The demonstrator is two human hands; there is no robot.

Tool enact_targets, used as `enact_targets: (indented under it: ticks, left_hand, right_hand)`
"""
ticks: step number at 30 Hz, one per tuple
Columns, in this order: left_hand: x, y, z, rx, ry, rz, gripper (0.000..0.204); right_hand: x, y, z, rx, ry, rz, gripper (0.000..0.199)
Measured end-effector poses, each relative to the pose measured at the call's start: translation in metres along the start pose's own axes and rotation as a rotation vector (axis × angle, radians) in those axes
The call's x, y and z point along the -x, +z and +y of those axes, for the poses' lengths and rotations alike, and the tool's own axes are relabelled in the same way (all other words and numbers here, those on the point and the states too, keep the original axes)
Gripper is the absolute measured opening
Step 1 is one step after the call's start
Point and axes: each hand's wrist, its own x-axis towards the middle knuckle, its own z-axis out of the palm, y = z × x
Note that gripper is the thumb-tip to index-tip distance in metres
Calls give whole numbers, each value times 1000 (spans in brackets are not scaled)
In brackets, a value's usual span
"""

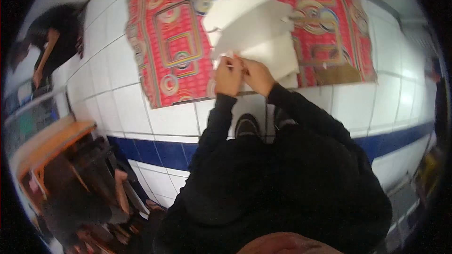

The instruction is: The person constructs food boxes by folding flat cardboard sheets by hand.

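Observation:
My left hand (229, 76) and my right hand (258, 74) meet over the near left part of a stack of cream-white flat pieces (270, 51). Whether these are cloth, card or foam does not show. The fingers of both hands are bent and pinched together. A small orange-red spot shows at the fingertips, too blurred to name, and what the fingers hold is hidden. Notched edges stick out along the stack's left and far right sides, and a shadow crosses its middle. Beneath it lies a red sheet (181, 49) patterned with circles and squares.
White floor tiles (120, 108) surround the sheet, with a blue tile band (167, 154) behind my shoes (248, 125). One person (56, 33) is at the far left; another (89, 207) is at the lower left beside an orange-topped table (52, 143). A brown patch (336, 74) shows at the sheet's near right corner.

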Motion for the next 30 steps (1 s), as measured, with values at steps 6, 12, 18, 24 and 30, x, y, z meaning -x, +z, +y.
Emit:
enact_targets:
  ticks: [6, 12, 18, 24, 30]
  left_hand:
    - [5, 3, -19, -140, 230, -136, 31]
    - [27, 1, -25, -191, 242, -169, 24]
    - [1, -3, -21, -325, 157, -81, 28]
    - [-5, -11, -3, -310, 250, 99, 17]
    - [-2, 10, 24, -479, 557, 120, 19]
  right_hand:
    - [9, 1, -2, 21, 70, -47, 46]
    - [14, 18, 36, -13, 176, -176, 45]
    - [-4, -52, -5, -199, 124, -274, 60]
    - [-19, -131, 50, 443, 90, 558, 25]
    - [-17, -138, 96, 102, 158, 403, 32]
